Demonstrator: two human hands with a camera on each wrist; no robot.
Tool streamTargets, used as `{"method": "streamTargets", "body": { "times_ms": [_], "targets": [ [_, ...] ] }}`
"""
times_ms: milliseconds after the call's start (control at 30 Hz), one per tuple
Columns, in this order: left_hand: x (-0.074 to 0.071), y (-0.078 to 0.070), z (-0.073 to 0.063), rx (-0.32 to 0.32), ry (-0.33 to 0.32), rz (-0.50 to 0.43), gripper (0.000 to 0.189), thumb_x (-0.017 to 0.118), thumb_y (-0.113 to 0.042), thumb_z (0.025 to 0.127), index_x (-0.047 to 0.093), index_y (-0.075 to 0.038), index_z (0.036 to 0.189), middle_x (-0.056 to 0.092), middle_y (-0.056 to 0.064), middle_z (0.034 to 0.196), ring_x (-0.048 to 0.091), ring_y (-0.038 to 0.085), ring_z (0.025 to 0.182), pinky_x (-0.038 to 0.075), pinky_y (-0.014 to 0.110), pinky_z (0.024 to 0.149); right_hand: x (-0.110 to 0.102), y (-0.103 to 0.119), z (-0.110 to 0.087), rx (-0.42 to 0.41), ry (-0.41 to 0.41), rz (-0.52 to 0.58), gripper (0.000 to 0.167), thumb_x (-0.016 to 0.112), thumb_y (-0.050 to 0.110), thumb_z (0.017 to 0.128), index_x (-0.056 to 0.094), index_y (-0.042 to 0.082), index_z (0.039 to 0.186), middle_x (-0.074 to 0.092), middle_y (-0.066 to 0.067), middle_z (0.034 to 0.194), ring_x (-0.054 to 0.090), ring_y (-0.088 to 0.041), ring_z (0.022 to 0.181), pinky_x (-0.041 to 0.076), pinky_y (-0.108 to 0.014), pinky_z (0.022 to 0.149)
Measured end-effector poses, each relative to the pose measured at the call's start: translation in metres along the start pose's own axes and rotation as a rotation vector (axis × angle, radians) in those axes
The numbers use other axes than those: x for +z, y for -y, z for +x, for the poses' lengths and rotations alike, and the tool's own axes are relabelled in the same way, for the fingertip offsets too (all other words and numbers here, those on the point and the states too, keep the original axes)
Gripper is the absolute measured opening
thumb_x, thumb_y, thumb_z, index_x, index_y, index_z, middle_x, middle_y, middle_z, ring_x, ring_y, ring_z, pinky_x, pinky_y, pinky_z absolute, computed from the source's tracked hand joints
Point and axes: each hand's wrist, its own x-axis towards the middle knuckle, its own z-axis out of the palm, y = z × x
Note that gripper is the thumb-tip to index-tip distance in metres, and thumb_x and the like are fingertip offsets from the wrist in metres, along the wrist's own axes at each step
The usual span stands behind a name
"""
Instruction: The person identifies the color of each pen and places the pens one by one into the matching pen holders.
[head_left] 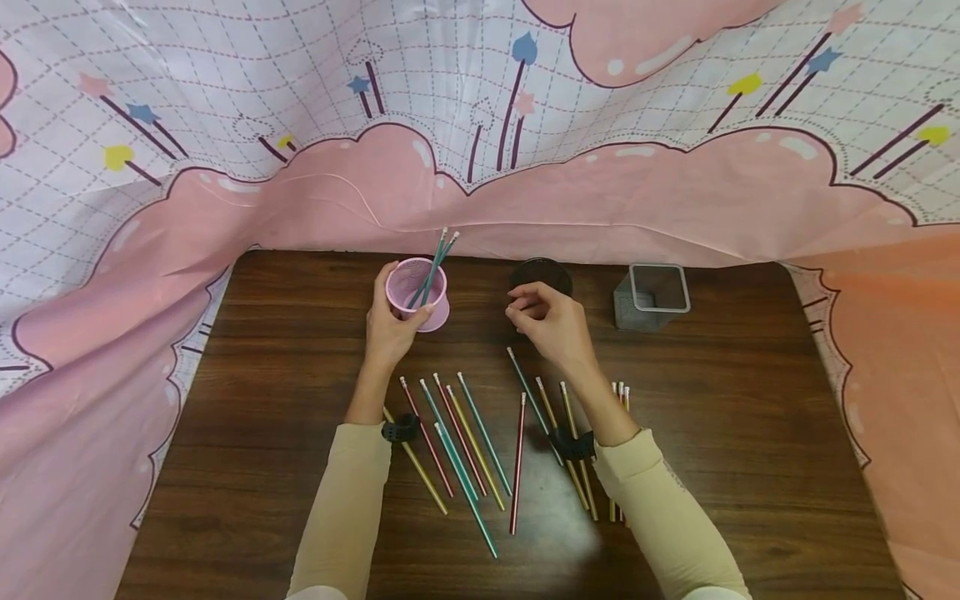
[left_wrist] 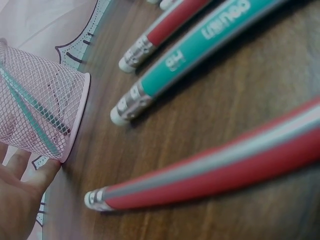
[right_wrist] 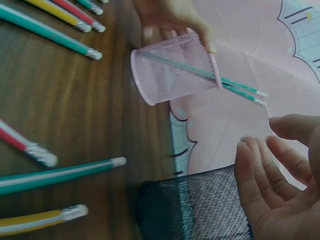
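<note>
My left hand (head_left: pixel 387 333) grips a pink mesh pencil cup (right_wrist: pixel 160 85) by its side, thumb toward the front. Two green pencils (head_left: pixel 438 258) lean inside it, their white eraser ends above the rim. My right hand (head_left: pixel 553 323) is in front of a black mesh cup (head_left: pixel 537 272) and partly hides it. Its fingers are loosely bent, and the right wrist view shows nothing between thumb and fingers. On the table before both hands lie several pencils: red (head_left: pixel 517 467), green (head_left: pixel 483 433) and yellow (head_left: pixel 416 462), erasers pointing away from me.
A grey square mesh holder (head_left: pixel 626 308) stands at the back right of the dark wooden table (head_left: pixel 750 417). More yellow pencils (head_left: pixel 612 508) lie partly under my right forearm. A patterned pink and white cloth (head_left: pixel 675 192) hangs behind and beside the table.
</note>
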Motion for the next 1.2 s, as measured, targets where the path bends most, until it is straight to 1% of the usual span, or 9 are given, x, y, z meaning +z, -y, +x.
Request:
{"method": "streamTargets", "body": {
  "times_ms": [200,333,433,600,833,1067,1133,1200],
  "targets": [
    [0.0,-0.002,-0.001,-0.003,-0.008,0.013,0.088,0.086,-0.015,0.076,0.038,-0.028,0.149,0.055,0.011,0.139,0.058,0.033,0.12,0.048,0.048,0.097,0.001,-0.011,-0.01,0.016,-0.001,0.0,0.018,0.074,0.011,0.09,0.072,0.006,0.107,0.071,-0.004,0.088,0.071,-0.018,0.074,0.054,-0.024,0.06],
    [0.0,-0.002,-0.001,-0.008,-0.009,0.027,0.088,0.086,-0.016,0.076,0.038,-0.028,0.149,0.055,0.009,0.139,0.058,0.032,0.12,0.049,0.048,0.096,0.003,-0.016,-0.015,0.026,-0.006,0.023,0.018,0.074,0.011,0.089,0.072,0.005,0.106,0.072,-0.004,0.087,0.071,-0.02,0.072,0.054,-0.024,0.06],
    [0.0,-0.002,-0.001,-0.006,-0.004,0.029,0.088,0.086,-0.016,0.076,0.037,-0.027,0.149,0.055,0.008,0.138,0.059,0.031,0.12,0.05,0.048,0.095,0.003,-0.02,-0.019,0.03,-0.014,0.015,0.017,0.075,0.011,0.089,0.073,0.005,0.105,0.072,-0.003,0.085,0.071,-0.02,0.072,0.053,-0.024,0.06],
    [0.0,-0.002,-0.001,0.001,-0.002,0.022,0.088,0.086,-0.015,0.076,0.037,-0.028,0.149,0.055,0.008,0.139,0.058,0.032,0.121,0.049,0.048,0.097,0.003,-0.026,-0.023,0.04,-0.02,-0.022,0.017,0.075,0.011,0.088,0.073,0.005,0.104,0.072,-0.002,0.085,0.072,-0.016,0.073,0.053,-0.025,0.062],
    [0.0,-0.001,-0.001,0.001,0.004,0.005,0.088,0.085,-0.015,0.077,0.037,-0.027,0.149,0.054,0.009,0.139,0.057,0.033,0.122,0.048,0.049,0.097,0.003,-0.034,-0.027,0.048,-0.005,-0.034,0.019,0.075,0.01,0.088,0.073,0.005,0.106,0.072,-0.003,0.087,0.071,-0.017,0.076,0.054,-0.027,0.065],
    [0.0,-0.001,-0.001,-0.014,0.009,0.001,0.089,0.086,-0.015,0.077,0.036,-0.032,0.149,0.053,0.008,0.141,0.056,0.032,0.123,0.047,0.049,0.099,0.004,-0.041,-0.03,0.076,0.033,-0.062,0.02,0.075,0.011,0.089,0.072,0.005,0.108,0.072,-0.004,0.089,0.071,-0.019,0.077,0.054,-0.029,0.065],
    [0.0,-0.002,-0.001,-0.014,0.01,0.001,0.089,0.086,-0.015,0.077,0.036,-0.031,0.15,0.052,0.01,0.142,0.056,0.033,0.124,0.047,0.05,0.099,0.004,-0.043,-0.031,0.082,0.041,-0.063,0.02,0.075,0.011,0.089,0.072,0.005,0.108,0.072,-0.004,0.088,0.071,-0.019,0.077,0.054,-0.03,0.064],
    [0.0,-0.002,-0.001,-0.009,0.009,-0.005,0.089,0.085,-0.013,0.078,0.036,-0.028,0.151,0.052,0.013,0.142,0.055,0.037,0.124,0.046,0.053,0.099,0.004,-0.046,-0.032,0.086,0.044,-0.071,0.019,0.075,0.012,0.089,0.072,0.005,0.107,0.072,-0.004,0.088,0.071,-0.02,0.076,0.053,-0.029,0.063]
  ]
}}
